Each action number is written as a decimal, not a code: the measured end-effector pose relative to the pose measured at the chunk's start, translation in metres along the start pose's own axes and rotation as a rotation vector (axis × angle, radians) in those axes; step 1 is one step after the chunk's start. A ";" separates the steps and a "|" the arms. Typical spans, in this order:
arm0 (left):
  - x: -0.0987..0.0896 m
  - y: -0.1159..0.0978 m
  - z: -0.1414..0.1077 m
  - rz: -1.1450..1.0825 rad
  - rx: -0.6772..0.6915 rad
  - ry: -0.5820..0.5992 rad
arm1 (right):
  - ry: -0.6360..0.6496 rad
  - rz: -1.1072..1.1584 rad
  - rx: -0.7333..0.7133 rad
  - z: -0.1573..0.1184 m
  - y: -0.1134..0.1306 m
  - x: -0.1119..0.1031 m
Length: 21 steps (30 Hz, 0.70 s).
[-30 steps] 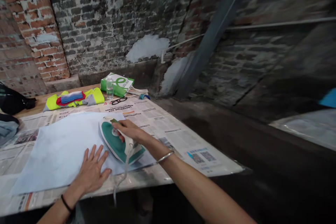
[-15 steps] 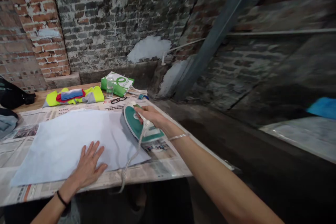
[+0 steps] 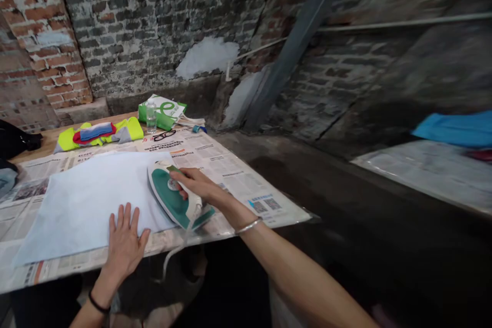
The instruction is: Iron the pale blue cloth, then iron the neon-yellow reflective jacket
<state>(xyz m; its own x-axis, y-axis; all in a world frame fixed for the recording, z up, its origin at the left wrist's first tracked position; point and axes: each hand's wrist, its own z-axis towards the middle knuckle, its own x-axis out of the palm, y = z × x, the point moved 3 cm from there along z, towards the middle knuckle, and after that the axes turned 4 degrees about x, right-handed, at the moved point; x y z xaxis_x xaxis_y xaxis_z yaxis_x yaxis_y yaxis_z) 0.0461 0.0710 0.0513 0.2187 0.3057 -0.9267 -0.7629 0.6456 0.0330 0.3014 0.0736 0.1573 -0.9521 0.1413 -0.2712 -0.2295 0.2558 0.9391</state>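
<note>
A pale blue-white cloth (image 3: 96,189) lies spread on the newspaper-covered table. Wrapped round the handle of a green and white clothes iron (image 3: 169,189) is my right hand (image 3: 194,184). The iron is over the cloth's right edge, its tip pointing away from me and its pale cord hanging past the table's front edge. Whether the soleplate touches the cloth all over, I cannot tell. My left hand (image 3: 125,241) rests with spread fingers on the cloth's front edge, left of the iron.
Behind the cloth are a folded yellow vest (image 3: 128,129) with red and blue cloths on it, a clear bottle (image 3: 151,118), a green-white bag (image 3: 169,113) and glasses (image 3: 164,135). Dark items sit at the far left. Another table (image 3: 415,169) with a blue cloth (image 3: 453,129) stands right.
The iron has moved left and toward me in my right hand, over the cloth's right edge. My left hand has shifted slightly toward me. The whole view has turned a little.
</note>
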 end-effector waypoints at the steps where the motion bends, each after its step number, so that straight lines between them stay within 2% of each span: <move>1: 0.000 -0.001 0.000 0.008 -0.006 0.021 | -0.008 -0.014 0.005 0.001 -0.002 -0.001; 7: 0.001 -0.001 0.000 -0.058 -0.015 0.054 | -0.041 0.009 0.051 -0.015 -0.025 -0.038; 10: -0.001 0.000 -0.002 -0.186 -0.008 0.014 | -0.075 0.017 0.073 -0.027 -0.038 -0.057; 13: -0.012 0.009 -0.014 -0.338 -0.041 -0.065 | -0.099 -0.024 0.077 -0.037 -0.045 -0.065; 17: -0.036 0.047 -0.054 -0.318 -0.243 -0.234 | -0.063 -0.198 0.023 -0.050 -0.039 -0.059; 21: -0.054 0.101 -0.103 -0.115 -0.489 -0.312 | 0.158 -0.300 -0.080 -0.052 -0.018 -0.035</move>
<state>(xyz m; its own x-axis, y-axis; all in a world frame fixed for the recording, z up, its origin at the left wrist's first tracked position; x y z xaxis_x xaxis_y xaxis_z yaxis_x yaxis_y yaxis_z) -0.1056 0.0480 0.0662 0.4289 0.4917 -0.7578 -0.8993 0.3117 -0.3067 0.3280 0.0140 0.1611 -0.8581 -0.0805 -0.5072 -0.5128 0.1868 0.8379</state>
